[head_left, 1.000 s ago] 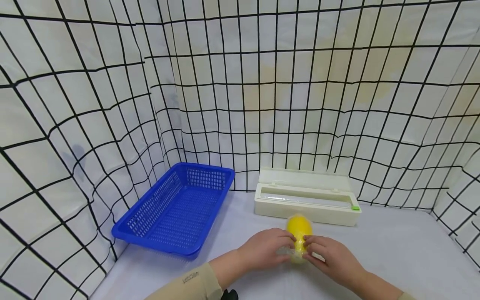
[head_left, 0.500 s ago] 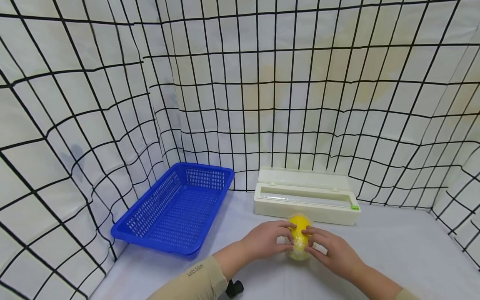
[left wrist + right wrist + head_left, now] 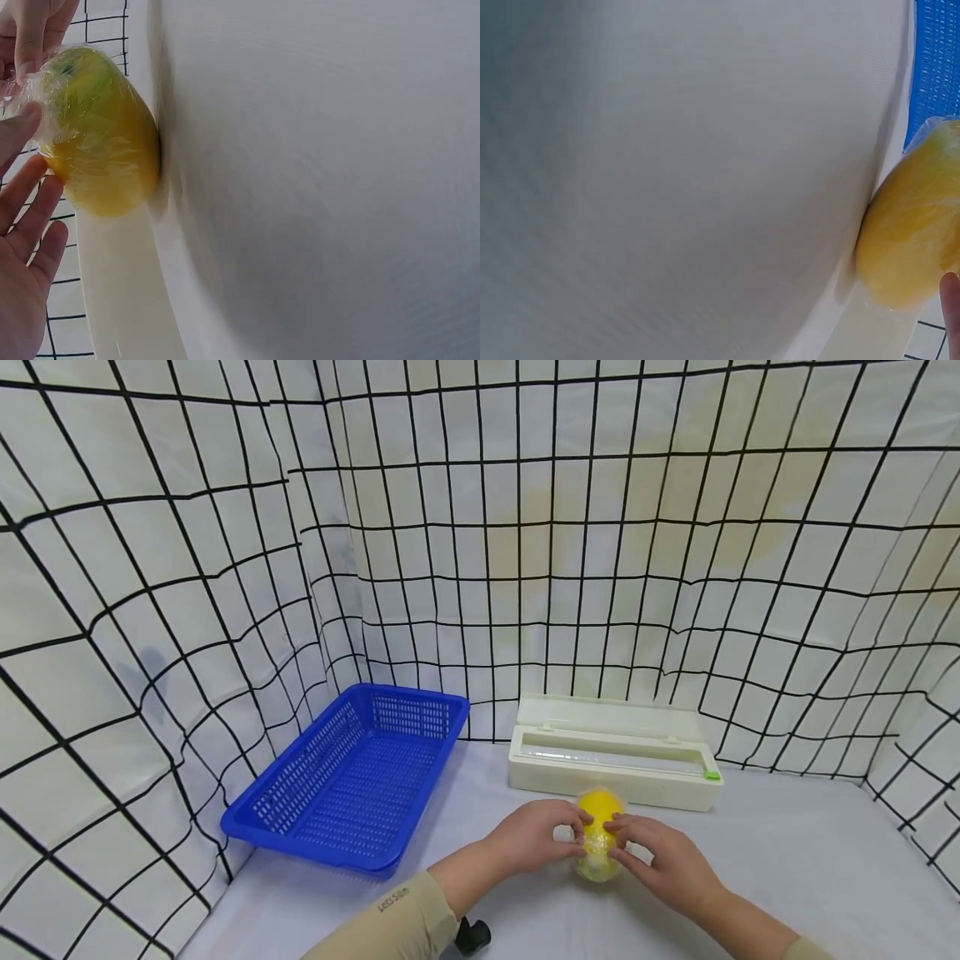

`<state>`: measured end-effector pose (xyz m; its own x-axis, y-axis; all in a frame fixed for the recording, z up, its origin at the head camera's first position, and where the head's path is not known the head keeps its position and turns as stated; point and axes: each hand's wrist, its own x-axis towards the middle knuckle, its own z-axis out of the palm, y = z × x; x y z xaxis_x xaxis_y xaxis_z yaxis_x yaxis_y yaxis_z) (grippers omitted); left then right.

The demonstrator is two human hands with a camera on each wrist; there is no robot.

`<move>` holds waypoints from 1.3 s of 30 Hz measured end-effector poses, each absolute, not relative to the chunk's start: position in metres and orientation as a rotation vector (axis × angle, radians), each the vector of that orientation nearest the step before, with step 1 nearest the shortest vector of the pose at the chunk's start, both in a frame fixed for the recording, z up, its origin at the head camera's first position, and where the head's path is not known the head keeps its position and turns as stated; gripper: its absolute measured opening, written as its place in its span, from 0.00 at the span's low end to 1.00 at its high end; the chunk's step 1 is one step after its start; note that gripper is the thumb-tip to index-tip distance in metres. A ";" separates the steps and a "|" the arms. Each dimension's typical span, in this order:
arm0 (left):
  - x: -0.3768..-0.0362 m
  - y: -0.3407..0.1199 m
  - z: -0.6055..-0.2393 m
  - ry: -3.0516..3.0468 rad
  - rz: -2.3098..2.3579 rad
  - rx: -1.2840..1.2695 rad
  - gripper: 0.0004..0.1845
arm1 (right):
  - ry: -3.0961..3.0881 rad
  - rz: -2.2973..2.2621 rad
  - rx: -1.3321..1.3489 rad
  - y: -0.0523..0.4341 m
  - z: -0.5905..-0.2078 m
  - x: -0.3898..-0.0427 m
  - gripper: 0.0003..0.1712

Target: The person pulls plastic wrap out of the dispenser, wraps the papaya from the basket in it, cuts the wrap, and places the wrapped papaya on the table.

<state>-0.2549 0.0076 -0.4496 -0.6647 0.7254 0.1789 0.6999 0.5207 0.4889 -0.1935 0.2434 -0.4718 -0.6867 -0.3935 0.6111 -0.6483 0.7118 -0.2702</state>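
A yellow, mango-like fruit (image 3: 600, 805) with a greenish near end sits on the white tabletop, wrapped in clear plastic wrap (image 3: 46, 112). My left hand (image 3: 536, 837) is at its left side, thumb and fingertips on the wrap over the top; in the left wrist view its other fingers (image 3: 49, 251) are spread. From the right, my right hand (image 3: 669, 863) pinches the wrap with thumb and fingers. The wrap bunches between both hands near the green end. Only one right fingertip (image 3: 950, 289) shows in the right wrist view, beside the fruit.
Just behind the fruit stands a cream wrap dispenser (image 3: 615, 787), lid up, with a film roll inside. At left lies a blue perforated basket (image 3: 352, 793). A small black object (image 3: 472, 937) is by the left sleeve. Grid-patterned white cloth (image 3: 525, 568) surrounds the table.
Both hands have shifted slightly up over the fruit, and the wrap stretched toward the left hand has been drawn in against it. In the last half second the hands barely moved.
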 end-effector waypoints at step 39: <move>-0.267 0.013 -0.454 2.368 1.021 1.087 0.18 | -2.823 1.270 0.540 0.254 -0.460 -0.214 0.31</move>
